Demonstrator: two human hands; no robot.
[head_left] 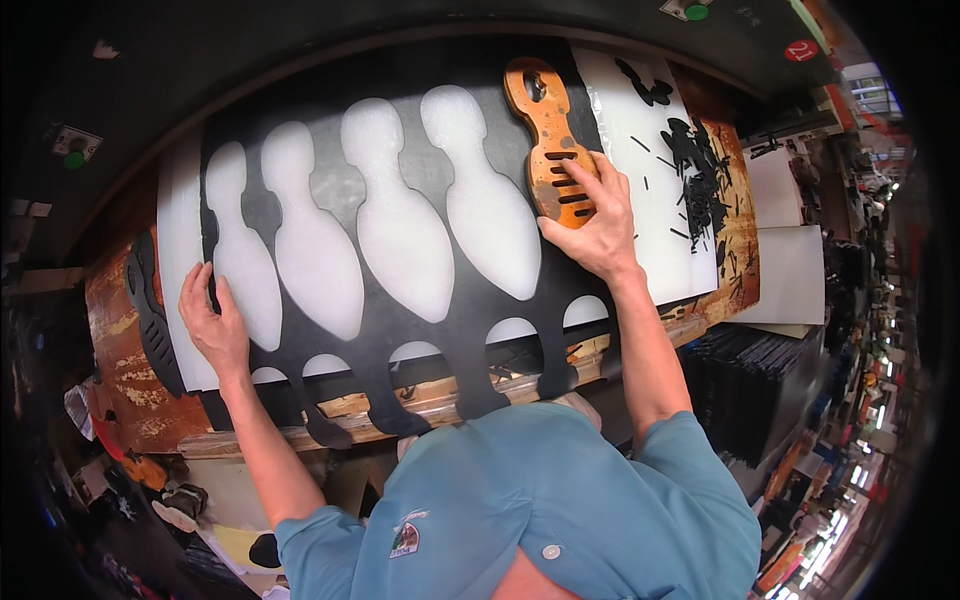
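A black sheet (325,185) lies before me with several sole-shaped holes in a row, a white board (645,255) showing through them. An orange-brown, sole-shaped cutting die (550,130) with an opening at its far end and several slots stands at the sheet's right side. My right hand (595,215) grips its near end, thumb at the left edge and fingers across the slots. At the left, my left hand (213,325) rests by the sheet's edge beside the leftmost hole, thumb and fingers apart, holding nothing.
Black scraps (695,170) litter the board's right side. Black slotted sole pieces (150,310) lie at the table's left end. A dark machine beam (400,22) with green buttons spans the far side. A stack of black sheets (755,385) stands at the right.
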